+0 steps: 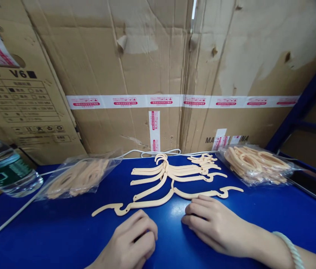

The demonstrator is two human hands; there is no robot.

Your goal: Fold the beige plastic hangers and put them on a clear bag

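My left hand [132, 243] rests on the blue table [62, 231], fingers curled under in a loose fist, just below a long beige plastic strip [135, 204]. My right hand [214, 224] lies palm down with fingers bent and together, its tips close to another beige strip [208, 193]. Neither hand holds anything I can see. Several more beige curved strips [174, 170] lie in a loose pile behind them. A pale bead bracelet [291, 246] is on my right wrist.
A clear bag of beige strips [76, 179] lies at the left, another bag [256, 162] at the right. A water bottle [5, 168] lies at the far left. A white cable [15, 215] crosses the table. Cardboard boxes [146, 74] wall the back.
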